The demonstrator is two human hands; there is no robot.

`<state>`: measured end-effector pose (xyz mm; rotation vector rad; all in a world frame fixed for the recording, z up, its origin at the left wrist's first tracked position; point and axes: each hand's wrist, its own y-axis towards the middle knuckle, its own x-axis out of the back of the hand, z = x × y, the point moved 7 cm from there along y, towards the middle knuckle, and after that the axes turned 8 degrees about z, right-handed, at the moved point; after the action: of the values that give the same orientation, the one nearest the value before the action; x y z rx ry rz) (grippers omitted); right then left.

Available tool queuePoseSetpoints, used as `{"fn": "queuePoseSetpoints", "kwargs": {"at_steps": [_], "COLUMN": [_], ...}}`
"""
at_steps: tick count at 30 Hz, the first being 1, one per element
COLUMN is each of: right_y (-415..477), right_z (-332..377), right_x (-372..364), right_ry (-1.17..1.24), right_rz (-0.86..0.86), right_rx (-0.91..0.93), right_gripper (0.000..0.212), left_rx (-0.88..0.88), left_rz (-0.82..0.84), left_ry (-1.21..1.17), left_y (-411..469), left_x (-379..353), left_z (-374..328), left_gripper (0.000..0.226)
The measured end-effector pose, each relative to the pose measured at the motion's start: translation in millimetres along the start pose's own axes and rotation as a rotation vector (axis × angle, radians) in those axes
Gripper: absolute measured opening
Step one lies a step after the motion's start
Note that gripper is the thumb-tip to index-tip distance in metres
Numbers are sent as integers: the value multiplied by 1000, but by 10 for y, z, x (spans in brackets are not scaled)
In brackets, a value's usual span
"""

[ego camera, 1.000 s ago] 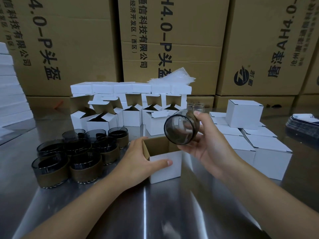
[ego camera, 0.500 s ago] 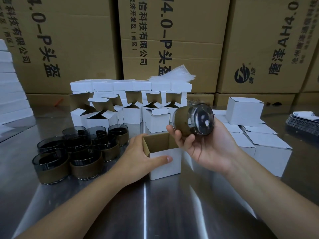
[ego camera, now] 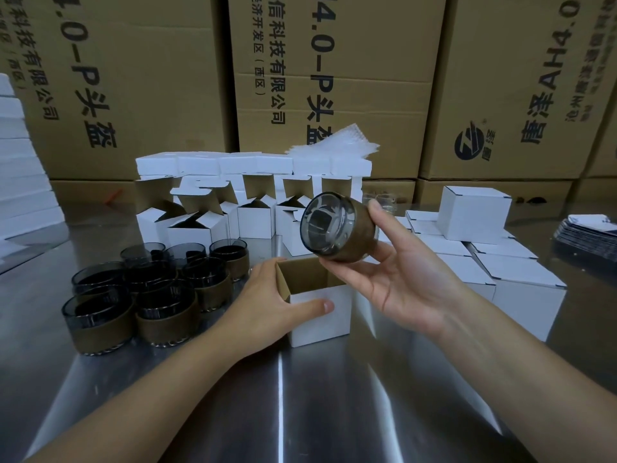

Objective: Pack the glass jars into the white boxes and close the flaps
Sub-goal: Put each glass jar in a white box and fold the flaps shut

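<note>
Glass jar (ego camera: 337, 228) above open box (ego camera: 329, 329), spare jars (ego camera: 167, 317) L.

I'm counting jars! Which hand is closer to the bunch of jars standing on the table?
Left. The left hand grips the open white box right beside the bunch of jars. The right hand holds a tilted jar over that box, farther from the bunch.

Your right hand (ego camera: 410, 282) held a jar (ego camera: 337, 228) tilted on its side just above the open box (ego camera: 320, 312), one round end facing you, thumb on top and fingers beneath. Your left hand (ego camera: 267, 302) gripped the box's left wall, thumb across its white front. More jars (ego camera: 150, 295) stood clustered on the table (ego camera: 300, 396) to the left. Open boxes (ego camera: 253, 218) stood behind, closed boxes (ego camera: 521, 282) to the right, cartons (ego camera: 334, 78) at the back.
</note>
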<state>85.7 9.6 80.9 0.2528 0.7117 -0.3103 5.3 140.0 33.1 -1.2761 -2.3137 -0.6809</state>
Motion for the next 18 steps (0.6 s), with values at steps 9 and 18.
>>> {"fn": "queuePoseSetpoints", "kwargs": {"at_steps": [9,18], "right_y": [-53,-26], "right_z": [149,148], "right_x": [134,116], "right_ry": [-583,-497], "right_rz": [-198,-174], "right_rx": [116,108], "right_gripper": [49,65], "left_rx": [-2,6], "left_rz": [2,0], "left_ry": [22,18], "left_y": [-1,7], "left_x": [12,9], "left_z": [20,44], "left_gripper": [81,84]}}
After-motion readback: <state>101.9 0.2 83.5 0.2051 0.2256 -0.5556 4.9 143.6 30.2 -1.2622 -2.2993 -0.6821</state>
